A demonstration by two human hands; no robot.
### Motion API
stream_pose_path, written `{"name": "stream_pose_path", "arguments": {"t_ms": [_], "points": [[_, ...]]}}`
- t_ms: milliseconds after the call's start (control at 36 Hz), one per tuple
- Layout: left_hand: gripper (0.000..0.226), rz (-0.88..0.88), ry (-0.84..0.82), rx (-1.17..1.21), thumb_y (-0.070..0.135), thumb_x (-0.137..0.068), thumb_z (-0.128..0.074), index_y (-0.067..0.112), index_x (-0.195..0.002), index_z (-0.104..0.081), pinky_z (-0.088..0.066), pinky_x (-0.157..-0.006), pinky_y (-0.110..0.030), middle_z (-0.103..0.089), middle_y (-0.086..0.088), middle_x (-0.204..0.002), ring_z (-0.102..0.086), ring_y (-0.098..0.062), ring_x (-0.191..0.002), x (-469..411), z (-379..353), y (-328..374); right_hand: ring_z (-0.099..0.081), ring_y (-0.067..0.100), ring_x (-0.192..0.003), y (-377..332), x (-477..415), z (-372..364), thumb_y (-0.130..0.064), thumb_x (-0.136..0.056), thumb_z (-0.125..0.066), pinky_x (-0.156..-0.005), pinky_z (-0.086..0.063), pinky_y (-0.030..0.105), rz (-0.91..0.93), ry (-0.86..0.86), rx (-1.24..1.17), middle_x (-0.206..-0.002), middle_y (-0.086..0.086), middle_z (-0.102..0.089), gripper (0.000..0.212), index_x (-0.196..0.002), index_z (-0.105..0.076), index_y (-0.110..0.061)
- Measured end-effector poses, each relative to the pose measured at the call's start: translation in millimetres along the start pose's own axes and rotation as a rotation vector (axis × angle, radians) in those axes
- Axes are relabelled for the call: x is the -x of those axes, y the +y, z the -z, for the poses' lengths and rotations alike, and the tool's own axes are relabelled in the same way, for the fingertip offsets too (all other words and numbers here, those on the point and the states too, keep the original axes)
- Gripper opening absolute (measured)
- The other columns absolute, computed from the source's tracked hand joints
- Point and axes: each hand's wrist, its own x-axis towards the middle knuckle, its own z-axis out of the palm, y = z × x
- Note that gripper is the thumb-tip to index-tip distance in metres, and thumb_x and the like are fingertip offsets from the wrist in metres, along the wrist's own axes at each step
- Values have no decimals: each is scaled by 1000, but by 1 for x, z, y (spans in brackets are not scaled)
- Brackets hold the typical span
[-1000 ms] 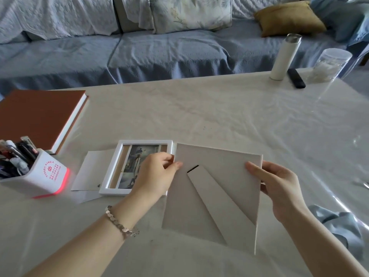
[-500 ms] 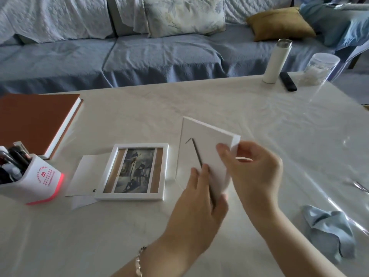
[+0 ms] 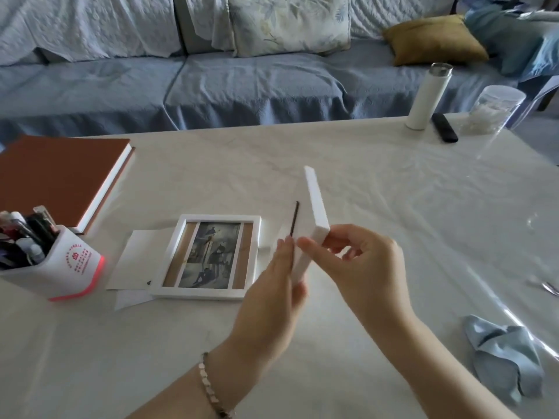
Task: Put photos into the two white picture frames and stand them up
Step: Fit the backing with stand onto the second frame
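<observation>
The held frame (image 3: pixel 316 207) is up off the table (image 3: pixel 378 189) in front of the person, just right of the flat frame (image 3: pixel 220 218). It is turned edge-on to the camera, so only its thin white side shows. Its long axis runs from the hands away toward the sofa (image 3: pixel 242 89), tipped slightly left, and its back faces left, where the stand (image 3: pixel 294 219) shows as a dark line. The left hand (image 3: pixel 272 285) grips it from behind, fingers laid straight along the back and thumb hooked round the near edge. The right hand (image 3: pixel 363 267) pinches the near corner between thumb and forefinger, the other fingers loosely curled. The flat frame lies face up on paper sheets (image 3: pixel 136 258), long axis pointing away from the person, with a photo (image 3: pixel 208 255) inside it. At the left a white pen holder (image 3: pixel 72 267) is crammed with pens (image 3: pixel 27 234); at the far right a clear jar (image 3: pixel 496 107) holds something white that is too blurred to name. Half a second ago the back still showed its broad face; it has since swung round to the edge. A second ago it was tilted back-up, low over the table, overlapping the flat frame's corner. The flat frame has not moved.
</observation>
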Motion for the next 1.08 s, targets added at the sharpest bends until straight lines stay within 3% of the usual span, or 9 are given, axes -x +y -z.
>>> {"name": "stream_pose_path", "arguments": {"t_ms": [111, 306, 500, 722, 778, 833, 917, 972, 1083], "points": [[7, 45, 231, 183, 24, -90, -44, 25, -95, -48, -35, -56, 1, -47, 18, -65, -50, 16, -63, -5, 22, -11, -58, -2, -63, 20, -11, 16, -35, -72, -71, -62, -43, 8, -31, 26, 33, -63, -28, -64, 8, -77, -65, -38], [23, 426, 247, 614, 12, -94, -44, 7, -74, -52, -35, -52, -8, -48, -8, -68, -43, -4, -55, -18, 34, -20, -60, 16, -89, 62, -17, 30, -25, -89, -54, -81, -47, 28, -438, -109, -41, -105, 3, -63, 36, -123, -53, -11], [30, 599, 65, 648, 43, -94, -35, 32, -66, -35, -30, -61, -5, -33, 15, -67, -31, 6, -59, -17, 14, -23, -67, 11, -61, 72, -9, 47, -24, -93, -46, -55, -56, 21, -644, -264, -462, -72, 3, -74, 28, -85, -70, -12], [44, 684, 121, 577, 46, -94, -30, 16, -77, -57, -26, -93, -20, -57, -9, -128, -46, -20, -124, -15, 11, -16, -67, 9, -58, 81, -2, 48, -15, -94, -43, -53, -55, 19, -625, -286, -464, -66, 0, -73, 27, -83, -67, -9], [55, 670, 109, 554, 45, -93, -31, 0, -75, -58, -36, -100, -22, -52, -30, -124, -53, -33, -116, -15, 8, -19, -67, 8, -57, 84, -1, 47, -14, -94, -44, -53, -54, 19, -626, -267, -450, -65, 0, -73, 27, -81, -67, -10], [47, 652, 119, 522, 43, -94, -32, 8, -64, -42, -41, -74, -3, -52, -35, -102, -61, -20, -75, -17, 5, -23, -67, 8, -57, 89, 0, 46, -15, -94, -45, -53, -54, 18, -632, -258, -418, -65, -1, -73, 27, -79, -67, -11], [35, 588, 79, 433, 39, -95, -34, 18, -69, -43, -34, -50, -4, -42, 1, -67, -39, -6, -64, -22, -5, -28, -67, 11, -60, 97, 1, 44, -17, -94, -47, -60, -57, 22, -658, -243, -297, -65, -1, -72, 27, -79, -68, -12], [28, 542, 16, 309, 32, -97, -36, 12, -99, -55, -38, -65, -17, -49, 5, -82, -47, -9, -77, -25, -13, -30, -68, 22, -69, 106, 1, 43, -18, -95, -47, -73, -57, 33, -687, -222, -195, -71, 5, -72, 29, -79, -69, -10], [49, 440, -170, 107, 21, -97, -38, 11, -143, -21, -40, -77, -12, -38, -6, -136, -49, -13, -101, -23, -25, -25, -59, 48, -89, 125, -2, 42, -24, -94, -47, -84, -49, 56, -682, -208, 34, -91, 32, -65, 38, -81, -63, 8]]}}
